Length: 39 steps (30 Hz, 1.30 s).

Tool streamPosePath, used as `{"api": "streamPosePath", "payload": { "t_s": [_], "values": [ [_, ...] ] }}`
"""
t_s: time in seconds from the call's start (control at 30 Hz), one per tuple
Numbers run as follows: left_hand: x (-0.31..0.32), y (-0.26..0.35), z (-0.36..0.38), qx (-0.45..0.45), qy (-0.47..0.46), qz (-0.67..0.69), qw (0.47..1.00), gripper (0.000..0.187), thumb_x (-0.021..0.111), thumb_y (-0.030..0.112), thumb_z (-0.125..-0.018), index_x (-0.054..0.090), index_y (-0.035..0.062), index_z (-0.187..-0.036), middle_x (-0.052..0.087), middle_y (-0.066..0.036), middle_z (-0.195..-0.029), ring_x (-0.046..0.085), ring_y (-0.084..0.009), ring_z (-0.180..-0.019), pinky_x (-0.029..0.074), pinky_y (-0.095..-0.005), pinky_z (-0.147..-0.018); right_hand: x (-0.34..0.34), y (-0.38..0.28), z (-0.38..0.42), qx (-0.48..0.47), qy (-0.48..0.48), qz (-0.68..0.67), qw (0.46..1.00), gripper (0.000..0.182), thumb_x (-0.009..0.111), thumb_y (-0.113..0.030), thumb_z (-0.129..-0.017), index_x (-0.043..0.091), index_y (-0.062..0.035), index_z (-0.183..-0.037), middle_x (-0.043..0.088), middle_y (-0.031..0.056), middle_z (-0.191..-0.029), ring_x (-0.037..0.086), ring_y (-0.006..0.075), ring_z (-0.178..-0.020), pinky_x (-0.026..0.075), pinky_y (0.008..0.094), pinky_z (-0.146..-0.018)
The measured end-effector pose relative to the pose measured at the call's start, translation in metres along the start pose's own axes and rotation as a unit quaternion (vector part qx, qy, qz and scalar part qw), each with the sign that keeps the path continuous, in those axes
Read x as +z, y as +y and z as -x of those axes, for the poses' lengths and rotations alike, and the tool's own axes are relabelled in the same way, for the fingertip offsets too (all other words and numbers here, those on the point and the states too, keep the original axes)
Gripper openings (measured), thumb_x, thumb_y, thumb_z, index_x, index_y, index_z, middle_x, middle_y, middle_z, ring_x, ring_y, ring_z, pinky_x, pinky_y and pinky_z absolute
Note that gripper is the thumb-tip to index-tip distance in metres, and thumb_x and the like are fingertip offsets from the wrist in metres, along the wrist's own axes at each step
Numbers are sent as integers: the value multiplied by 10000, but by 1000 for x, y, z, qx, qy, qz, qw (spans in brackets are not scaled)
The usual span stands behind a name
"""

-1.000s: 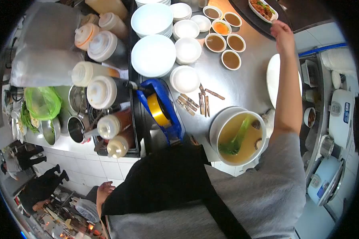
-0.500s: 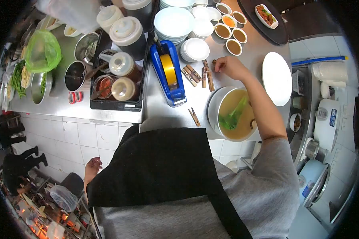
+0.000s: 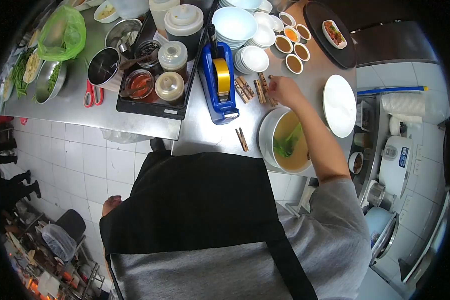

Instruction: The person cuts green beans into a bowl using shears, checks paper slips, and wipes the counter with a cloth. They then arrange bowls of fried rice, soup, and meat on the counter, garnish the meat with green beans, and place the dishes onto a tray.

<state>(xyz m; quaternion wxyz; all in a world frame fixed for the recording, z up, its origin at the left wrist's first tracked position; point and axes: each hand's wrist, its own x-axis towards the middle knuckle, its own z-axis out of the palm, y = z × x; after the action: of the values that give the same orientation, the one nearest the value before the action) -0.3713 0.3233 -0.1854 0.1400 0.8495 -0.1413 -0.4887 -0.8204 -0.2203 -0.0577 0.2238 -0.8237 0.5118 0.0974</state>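
Observation:
My right hand reaches over the steel counter, its fingers pinched at a wooden clothespin that they partly cover. More clothespins lie in a group to the left of the fingers. A single clothespin lies apart, closer to me. Under my right forearm stands a white pot of yellowish broth with a green leafy vegetable in it. My left hand hangs low beside the black apron, loosely bent and partly hidden; nothing shows in it.
A blue tape dispenser stands left of the clothespins. Behind are stacked bowls and several sauce cups. A white oval plate lies to the right. Left are a black tray with bottles and red-handled scissors.
My right hand has shifted slightly toward me, closer over the clothespins. My left hand has drawn further behind the apron. The whole view has turned a little.

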Motion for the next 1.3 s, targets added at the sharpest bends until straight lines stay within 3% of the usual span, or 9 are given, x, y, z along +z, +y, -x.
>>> {"api": "streamPosePath", "payload": {
  "t_s": [0.27, 0.33, 0.47, 0.53, 0.63, 0.77, 0.9, 1.1, 1.3],
  "values": [
    [-2, -9, -7, 11, -4, -10, 1000, 230, 587, 122, -800, 616, 6, -997, 651, -80, -842, 606, -135, -784, 472, -266, -710, 1, 1, -17, 59, 114, 56, 990, 169, 692, -118, -687, 616, -41, -818, 642, 144, -810, 628, 302, -793, 487, 380, -679],
    [-7, -18, -17, 91, -29, -222, 970, 240, 580, 166, -818, 616, 7, -994, 652, -81, -845, 607, -143, -790, 474, -281, -717, -2, 7, -16, 60, 115, 116, 985, 191, 686, -113, -694, 610, -42, -855, 641, 154, -829, 626, 315, -806, 486, 392, -688],
    [-4, -39, -20, 51, -28, 74, 996, 299, 557, 273, -837, 615, 15, -976, 649, -74, -832, 608, -171, -799, 475, -315, -733, -5, 2, 0, 54, 152, 103, 981, 207, 659, -89, -714, 598, -46, -906, 638, 162, -848, 624, 318, -806, 483, 391, -693],
    [-14, -8, -11, 105, -50, -104, 988, 302, 557, 281, -844, 611, 13, -973, 644, -70, -823, 605, -173, -798, 473, -314, -736, -16, -29, 40, -3, 167, 4, 986, 170, 640, -74, -722, 591, -51, -884, 634, 157, -835, 622, 307, -785, 480, 387, -688],
    [-19, -9, -23, 64, -41, -109, 991, 275, 568, 249, -850, 609, 11, -981, 637, -70, -809, 600, -158, -798, 468, -292, -726, 8, -93, 121, -56, -3, -65, 996, 138, 635, -68, -724, 571, -54, -845, 607, 136, -771, 615, 296, -758, 480, 400, -693],
    [-16, 49, -5, 75, -59, -136, 986, 231, 551, 173, -877, 592, -6, -1016, 631, -80, -835, 585, -134, -798, 460, -266, -703, 103, -97, 140, -57, 166, 46, 983, 297, 555, -83, -771, 536, -83, -1068, 563, 149, -1003, 583, 331, -849, 497, 404, -724],
    [-4, 101, 11, 62, -47, -36, 996, 231, 532, 123, -881, 564, -25, -1057, 616, -90, -894, 568, -138, -771, 459, -272, -680, 133, -98, 130, 27, 230, -182, 956, 396, 591, 44, -718, 521, -92, -1083, 543, 110, -1034, 575, 250, -789, 490, 315, -715],
    [-8, 93, -5, 42, -74, -33, 996, 246, 544, 96, -866, 559, -27, -1079, 607, -96, -928, 566, -139, -756, 459, -265, -677, 129, -99, 126, 76, 165, -681, 709, 598, 612, 138, -709, 433, -112, -1222, 499, 65, -1041, 532, 127, -784, 485, 263, -729],
    [-10, 70, -18, 77, -58, -106, 990, 298, 592, 150, -828, 571, -13, -1075, 641, -94, -887, 595, -145, -778, 469, -266, -689, 126, -96, 118, 79, 236, -544, 801, 758, 594, 103, -744, 280, -140, -1389, 462, 101, -1124, 522, 154, -893, 493, 279, -790]
  ]
}}
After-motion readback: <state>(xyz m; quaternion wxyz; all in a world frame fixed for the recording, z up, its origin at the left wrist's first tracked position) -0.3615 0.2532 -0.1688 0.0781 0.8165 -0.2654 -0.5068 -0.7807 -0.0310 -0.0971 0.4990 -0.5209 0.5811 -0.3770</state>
